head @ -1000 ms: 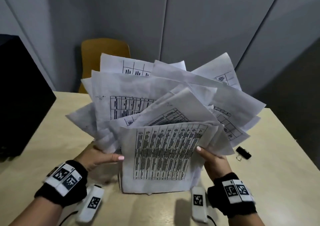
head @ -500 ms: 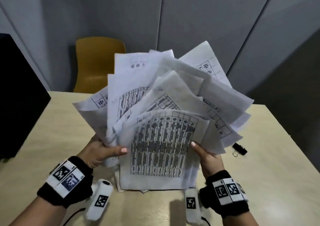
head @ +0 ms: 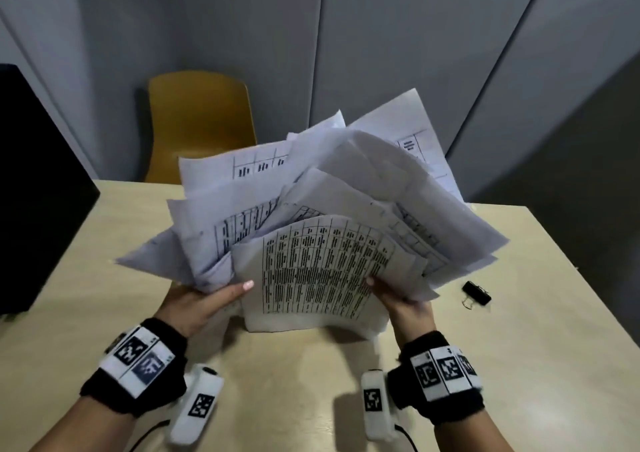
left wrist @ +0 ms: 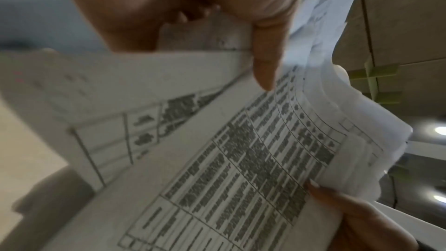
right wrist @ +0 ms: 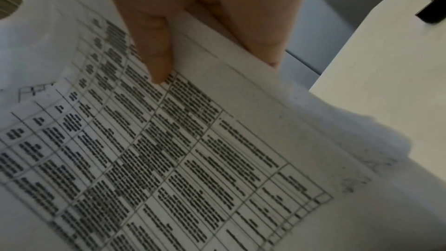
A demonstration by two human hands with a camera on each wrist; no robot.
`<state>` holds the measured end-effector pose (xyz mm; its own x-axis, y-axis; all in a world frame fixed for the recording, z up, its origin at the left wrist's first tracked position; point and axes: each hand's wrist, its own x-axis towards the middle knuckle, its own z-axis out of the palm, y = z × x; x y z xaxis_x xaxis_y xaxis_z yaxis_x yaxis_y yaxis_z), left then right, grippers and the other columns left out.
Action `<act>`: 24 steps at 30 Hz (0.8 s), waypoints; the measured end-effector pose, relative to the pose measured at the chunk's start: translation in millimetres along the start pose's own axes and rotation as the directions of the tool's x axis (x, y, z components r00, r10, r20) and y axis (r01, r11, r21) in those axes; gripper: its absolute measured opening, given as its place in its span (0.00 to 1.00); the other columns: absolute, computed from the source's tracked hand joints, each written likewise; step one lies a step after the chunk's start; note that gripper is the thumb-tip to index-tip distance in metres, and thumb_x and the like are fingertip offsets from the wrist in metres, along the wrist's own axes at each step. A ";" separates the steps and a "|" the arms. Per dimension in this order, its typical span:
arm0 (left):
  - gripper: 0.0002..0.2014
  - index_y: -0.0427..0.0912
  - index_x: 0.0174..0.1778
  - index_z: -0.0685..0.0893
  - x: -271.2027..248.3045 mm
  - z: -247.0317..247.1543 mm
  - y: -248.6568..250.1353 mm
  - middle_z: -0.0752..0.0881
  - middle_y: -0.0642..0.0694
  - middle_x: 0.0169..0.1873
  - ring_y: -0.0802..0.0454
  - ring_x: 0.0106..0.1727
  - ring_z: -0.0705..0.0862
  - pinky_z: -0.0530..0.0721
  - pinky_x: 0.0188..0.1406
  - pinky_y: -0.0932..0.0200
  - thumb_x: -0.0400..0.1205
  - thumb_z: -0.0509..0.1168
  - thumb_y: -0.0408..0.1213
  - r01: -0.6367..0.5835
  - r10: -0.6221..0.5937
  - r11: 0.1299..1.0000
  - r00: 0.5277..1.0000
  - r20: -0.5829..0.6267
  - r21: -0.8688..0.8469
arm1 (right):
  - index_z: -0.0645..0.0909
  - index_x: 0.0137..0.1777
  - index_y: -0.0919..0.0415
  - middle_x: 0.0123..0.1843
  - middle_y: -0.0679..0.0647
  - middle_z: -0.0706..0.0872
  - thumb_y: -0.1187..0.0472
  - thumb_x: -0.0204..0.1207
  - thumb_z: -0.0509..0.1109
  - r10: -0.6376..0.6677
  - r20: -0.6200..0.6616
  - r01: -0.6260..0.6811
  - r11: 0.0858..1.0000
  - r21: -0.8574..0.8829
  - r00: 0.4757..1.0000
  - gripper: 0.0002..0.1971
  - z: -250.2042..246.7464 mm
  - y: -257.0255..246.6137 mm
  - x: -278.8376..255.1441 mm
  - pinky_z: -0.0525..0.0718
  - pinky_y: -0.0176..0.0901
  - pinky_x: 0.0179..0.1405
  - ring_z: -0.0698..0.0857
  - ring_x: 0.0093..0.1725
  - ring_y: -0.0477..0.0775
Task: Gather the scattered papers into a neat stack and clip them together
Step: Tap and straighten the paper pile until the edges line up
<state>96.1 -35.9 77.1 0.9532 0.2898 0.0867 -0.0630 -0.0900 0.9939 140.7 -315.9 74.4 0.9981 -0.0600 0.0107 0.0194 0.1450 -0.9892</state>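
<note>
A loose, fanned bundle of printed papers (head: 311,243) stands on its lower edge on the wooden table (head: 104,243), sheets splayed out at different angles. My left hand (head: 207,299) grips the bundle's left side, thumb on the front sheet. My right hand (head: 401,299) grips the right side, thumb on the front sheet too. The left wrist view shows the papers (left wrist: 217,159) pinched under my thumb; the right wrist view shows the papers (right wrist: 169,159) the same way. A black binder clip (head: 477,293) lies on the table to the right of the bundle, also as the clip (right wrist: 432,12) in the right wrist view.
A yellow chair (head: 201,119) stands behind the table's far edge. A large black object (head: 38,188) occupies the table's left side. Grey wall panels (head: 381,53) rise behind. The table's right edge runs close to the clip.
The fan of papers has dropped lower and closed in a little between my hands, with the top sheets leaning back. Both hands keep their hold on the sides.
</note>
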 end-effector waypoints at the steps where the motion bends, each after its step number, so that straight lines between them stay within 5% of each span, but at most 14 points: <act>1: 0.28 0.55 0.52 0.85 0.0 4.9 0.2 0.88 0.66 0.51 0.58 0.62 0.83 0.75 0.67 0.57 0.54 0.78 0.50 -0.016 0.017 0.999 0.999 -0.045 0.031 | 0.82 0.42 0.54 0.33 0.34 0.89 0.79 0.67 0.72 -0.006 -0.001 0.006 1.000 0.015 1.000 0.17 -0.2 -0.1 1.2 0.80 0.19 0.35 0.86 0.35 0.29; 3: 0.18 0.60 0.47 0.84 4.9 10.6 6.1 0.86 0.76 0.44 0.65 0.57 0.84 0.76 0.63 0.64 0.63 0.77 0.42 -0.124 0.130 0.991 0.985 -0.116 0.057 | 0.81 0.44 0.58 0.37 0.39 0.88 0.79 0.66 0.73 -0.031 0.005 0.031 0.999 0.036 1.000 0.16 1.2 -8.7 1.7 0.80 0.20 0.33 0.85 0.34 0.29; 6: 0.16 0.56 0.41 0.86 11.2 7.2 12.6 0.87 0.75 0.37 0.75 0.46 0.85 0.81 0.50 0.76 0.68 0.78 0.30 -0.158 0.158 0.987 0.978 -0.137 0.010 | 0.82 0.47 0.59 0.37 0.39 0.91 0.72 0.56 0.81 -0.069 0.057 0.065 0.995 0.071 0.996 0.20 -5.9 -15.5 3.0 0.84 0.25 0.37 0.87 0.38 0.32; 8: 0.13 0.58 0.37 0.91 7.4 -0.7 14.7 0.88 0.72 0.37 0.75 0.45 0.85 0.82 0.46 0.77 0.59 0.81 0.40 -0.170 0.168 0.985 0.984 -0.052 -0.029 | 0.88 0.41 0.56 0.37 0.42 0.92 0.61 0.42 0.88 -0.061 0.071 0.054 0.994 0.095 0.996 0.24 -13.2 -13.6 2.8 0.86 0.32 0.41 0.89 0.41 0.38; 10: 0.24 0.66 0.41 0.90 -0.3 -6.4 15.6 0.89 0.71 0.40 0.73 0.47 0.86 0.82 0.47 0.75 0.48 0.82 0.50 -0.176 0.180 0.982 0.982 0.059 -0.070 | 0.91 0.37 0.54 0.36 0.45 0.92 0.54 0.33 0.89 -0.045 0.070 0.032 0.985 0.167 0.997 0.26 -17.8 -10.0 2.9 0.87 0.35 0.40 0.90 0.40 0.42; 12: 0.29 0.64 0.41 0.90 -4.5 -5.4 12.1 0.88 0.73 0.39 0.75 0.47 0.85 0.82 0.46 0.77 0.41 0.82 0.59 -0.115 0.121 0.991 0.990 0.077 -0.072 | 0.90 0.40 0.54 0.37 0.47 0.92 0.57 0.37 0.89 -0.015 0.087 -0.003 0.979 0.205 0.996 0.25 -17.0 -7.5 2.8 0.87 0.36 0.39 0.90 0.41 0.47; 15: 0.30 0.57 0.39 0.88 -4.5 1.7 0.7 0.85 0.78 0.34 0.82 0.43 0.82 0.79 0.43 0.81 0.39 0.81 0.54 -0.041 0.041 0.998 0.999 0.001 -0.037 | 0.85 0.48 0.61 0.39 0.49 0.93 0.68 0.48 0.84 -0.013 0.127 -0.013 0.980 0.196 0.992 0.24 -7.3 -11.0 0.4 0.87 0.38 0.40 0.90 0.43 0.52; 18: 0.13 0.51 0.32 0.89 -2.2 3.4 -2.0 0.87 0.72 0.30 0.70 0.42 0.86 0.84 0.40 0.74 0.57 0.84 0.40 -0.023 0.018 0.999 0.994 -0.112 -0.045 | 0.88 0.43 0.59 0.38 0.49 0.92 0.72 0.48 0.83 -0.034 0.084 0.018 0.983 0.183 0.996 0.20 -8.2 -8.9 3.2 0.88 0.37 0.42 0.90 0.42 0.47; 20: 0.14 0.52 0.30 0.89 -3.2 1.4 -2.0 0.87 0.71 0.28 0.75 0.37 0.85 0.81 0.37 0.78 0.59 0.83 0.28 -0.034 0.030 0.998 0.997 -0.075 -0.046 | 0.89 0.38 0.57 0.35 0.48 0.92 0.63 0.46 0.85 -0.030 0.051 0.019 0.978 0.207 0.998 0.17 -14.3 -7.2 5.5 0.87 0.33 0.39 0.90 0.38 0.44; 21: 0.15 0.52 0.31 0.90 -3.5 0.8 -3.8 0.87 0.71 0.29 0.76 0.37 0.85 0.81 0.38 0.77 0.54 0.84 0.32 -0.032 0.030 0.999 0.999 -0.035 -0.033 | 0.89 0.39 0.58 0.36 0.47 0.92 0.58 0.45 0.86 -0.030 0.060 0.017 0.978 0.209 0.998 0.20 -15.8 -7.3 5.3 0.86 0.33 0.37 0.90 0.38 0.43; 24: 0.17 0.56 0.34 0.91 -5.3 4.7 3.4 0.88 0.72 0.33 0.75 0.41 0.86 0.82 0.41 0.76 0.52 0.82 0.38 -0.039 0.041 0.998 0.998 0.038 -0.043 | 0.88 0.40 0.57 0.35 0.47 0.92 0.66 0.49 0.79 -0.024 0.107 0.000 0.975 0.222 0.994 0.16 -11.4 -11.1 5.4 0.86 0.32 0.36 0.90 0.38 0.43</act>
<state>92.2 -42.3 79.6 0.9605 0.2491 0.1243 -0.1127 -0.0601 0.9918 145.3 -329.0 83.8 0.9978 0.0428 0.0503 0.0315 0.3602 -0.9323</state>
